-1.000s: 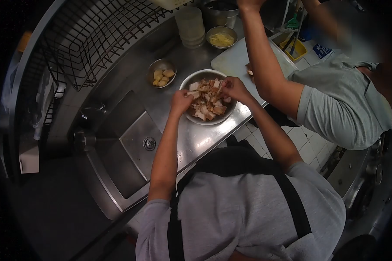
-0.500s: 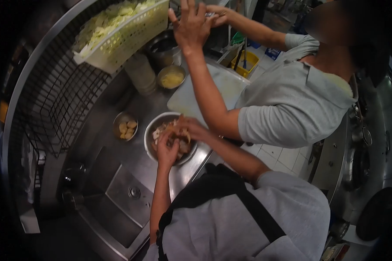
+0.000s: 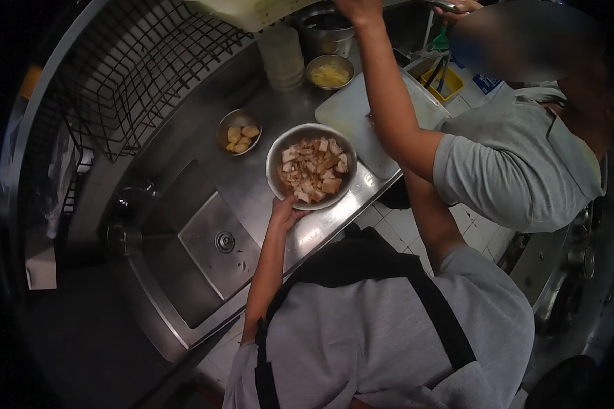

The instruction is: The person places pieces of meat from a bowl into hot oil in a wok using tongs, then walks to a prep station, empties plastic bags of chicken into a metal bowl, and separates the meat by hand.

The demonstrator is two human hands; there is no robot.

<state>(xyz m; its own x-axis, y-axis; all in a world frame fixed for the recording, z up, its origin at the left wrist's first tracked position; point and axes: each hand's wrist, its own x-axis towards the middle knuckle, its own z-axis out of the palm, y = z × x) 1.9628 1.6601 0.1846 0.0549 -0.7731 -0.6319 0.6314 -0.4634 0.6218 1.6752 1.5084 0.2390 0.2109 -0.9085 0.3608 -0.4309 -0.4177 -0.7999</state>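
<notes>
A round metal bowl (image 3: 272, 178) stands on the steel counter, filled with chunks of browned meat (image 3: 312, 169). My left hand (image 3: 288, 213) grips the bowl's near left rim, its fingers partly under the edge. My right forearm reaches up and passes beneath a co-worker's arm, which hides my right hand near the white cutting board (image 3: 344, 112). A small bit of food (image 3: 370, 118) lies on the board beside the co-worker's arm. Up and to the left of the bowl is a small metal bowl (image 3: 224, 131) of pale yellow pieces.
A co-worker (image 3: 505, 157) in grey leans in from the right, arm across the board. A sink (image 3: 201, 252) is at left, a wire rack (image 3: 143, 75) above it. Behind stand a plastic container (image 3: 281, 60), a bowl of yellow shreds (image 3: 330, 72) and a light basket (image 3: 262, 13).
Both my hands have left the meat. The left now holds the bowl's rim; the right has gone out toward the cutting board, out of sight. The view has shifted with my head.
</notes>
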